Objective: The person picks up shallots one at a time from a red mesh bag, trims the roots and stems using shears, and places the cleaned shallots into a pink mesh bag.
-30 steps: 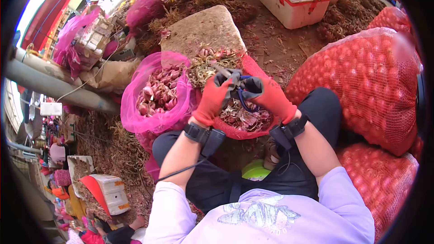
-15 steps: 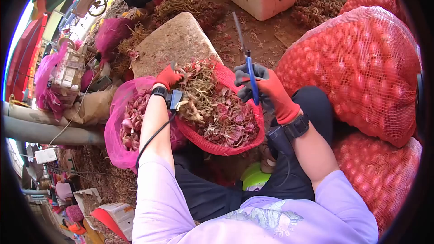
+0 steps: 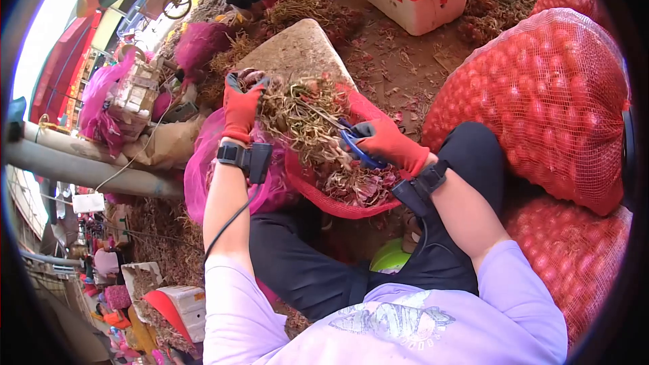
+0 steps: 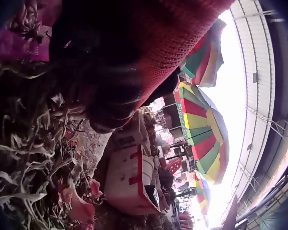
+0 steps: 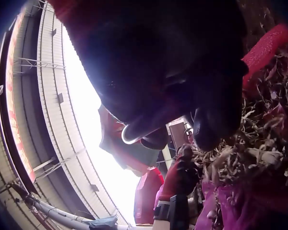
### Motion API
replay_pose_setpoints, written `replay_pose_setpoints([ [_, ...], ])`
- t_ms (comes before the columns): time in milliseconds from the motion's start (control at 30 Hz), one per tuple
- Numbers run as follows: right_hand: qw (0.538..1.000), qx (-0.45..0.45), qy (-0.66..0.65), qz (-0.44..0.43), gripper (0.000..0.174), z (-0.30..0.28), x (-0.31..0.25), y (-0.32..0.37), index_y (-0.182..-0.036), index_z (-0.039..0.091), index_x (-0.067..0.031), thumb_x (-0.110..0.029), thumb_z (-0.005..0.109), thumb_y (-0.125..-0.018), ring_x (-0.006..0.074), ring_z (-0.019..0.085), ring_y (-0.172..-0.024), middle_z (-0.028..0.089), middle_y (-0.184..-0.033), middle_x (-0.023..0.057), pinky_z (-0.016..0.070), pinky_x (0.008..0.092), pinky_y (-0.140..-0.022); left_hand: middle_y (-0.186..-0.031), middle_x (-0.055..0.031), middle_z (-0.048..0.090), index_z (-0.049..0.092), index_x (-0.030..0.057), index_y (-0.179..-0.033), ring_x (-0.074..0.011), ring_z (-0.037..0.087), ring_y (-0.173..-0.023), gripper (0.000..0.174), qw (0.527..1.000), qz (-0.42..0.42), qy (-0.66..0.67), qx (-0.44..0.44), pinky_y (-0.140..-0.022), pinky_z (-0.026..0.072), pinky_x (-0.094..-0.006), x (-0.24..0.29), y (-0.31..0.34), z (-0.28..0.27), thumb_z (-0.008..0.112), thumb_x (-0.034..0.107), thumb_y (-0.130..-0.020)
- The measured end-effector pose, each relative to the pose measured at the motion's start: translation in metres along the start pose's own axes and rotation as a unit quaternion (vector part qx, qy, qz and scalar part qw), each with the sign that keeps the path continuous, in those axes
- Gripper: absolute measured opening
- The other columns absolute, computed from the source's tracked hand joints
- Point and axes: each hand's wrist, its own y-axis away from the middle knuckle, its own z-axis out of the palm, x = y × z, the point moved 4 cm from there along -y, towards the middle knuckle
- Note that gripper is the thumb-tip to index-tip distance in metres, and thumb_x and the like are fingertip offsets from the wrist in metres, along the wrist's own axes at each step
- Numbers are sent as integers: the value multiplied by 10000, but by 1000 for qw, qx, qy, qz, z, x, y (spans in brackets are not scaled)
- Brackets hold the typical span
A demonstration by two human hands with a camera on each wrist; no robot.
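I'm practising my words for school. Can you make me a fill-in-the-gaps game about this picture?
1. The right hand holds blue-handled ____.
2. The left hand, gloved in ____, grips a bunch of dry stalks.
3. The big sack lies on the person's ____ side.
4. The crate is ____ with red trim.
Missing words: scissors, red, right, white.

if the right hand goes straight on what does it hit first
Probably the bunch of dry stalks that the left hand grips; the scissors in the right hand point into it.
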Motion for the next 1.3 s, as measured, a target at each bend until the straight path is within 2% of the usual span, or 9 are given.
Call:
replay_pose_setpoints([
  [200,858,160,487,-28,452,-18,61,-24,-883,672,-17,-437,524,-806,314,649,-784,665,-852,185,494,397,-702,-986,-57,628,526,20,-1118,-142,594,-864,439,970,-126,206,-21,-787,488,-265,-36,93,23,660,-63,-709],
  [367,802,164,573,-23,515,-19,38,-7,-849,668,-13,-506,549,-757,316,649,-819,667,-866,170,497,387,-756,-1023,-74,622,519,23,-1158,-164,588,-919,460,962,-235,-126,-54,-823,481,-305,-81,177,17,691,63,-733],
  [467,838,89,537,15,526,-18,16,2,-825,666,-13,-522,562,-744,307,651,-782,661,-813,176,500,383,-728,-1032,-82,616,513,20,-1177,-175,583,-893,499,972,-142,-186,-29,-802,481,-313,-101,182,14,713,92,-725],
  [600,891,86,444,-31,502,-2,9,4,-788,653,-20,-516,596,-740,294,629,-670,634,-720,181,467,392,-625,-1095,-124,586,478,-29,-1183,-192,568,-948,567,924,-371,46,-81,-829,472,-314,-54,170,31,756,154,-724],
  [767,986,-68,125,-87,404,12,41,-21,-956,690,-73,-446,642,-809,69,512,-580,559,-680,-27,389,273,-499,-1099,-218,586,461,-6,-1194,-372,534,-1071,689,938,-241,-247,-37,-918,428,-415,-79,173,42,773,327,-678],
  [867,986,-126,57,97,328,34,25,-18,-1011,631,-76,-377,596,-885,34,519,-579,562,-739,-58,408,185,-493,-1094,-214,590,461,15,-1207,-381,531,-1070,679,945,-251,-203,-53,-922,424,-417,-82,165,37,767,311,-678],
  [1067,959,-170,-139,177,375,61,45,-61,-1007,640,-79,-425,611,-867,42,550,-510,567,-655,-29,424,188,-407,-837,-16,632,590,24,-986,-99,576,-757,179,955,-279,99,-26,-659,484,-256,-181,173,25,634,60,-816],
  [1167,940,-113,-192,260,373,52,75,-71,-1059,566,-113,-449,570,-895,16,528,-520,598,-740,-30,413,171,-408,-871,-9,624,575,57,-978,-58,544,-733,144,883,-353,299,-76,-627,462,-222,-91,163,-9,623,79,-843],
  [1300,961,-109,-136,216,429,67,36,-39,-939,606,-111,-529,520,-897,15,492,-500,581,-700,-59,403,171,-425,-876,-7,621,567,40,-1001,-78,569,-748,168,935,-269,226,-54,-660,479,-231,-86,159,-14,603,25,-837],
])
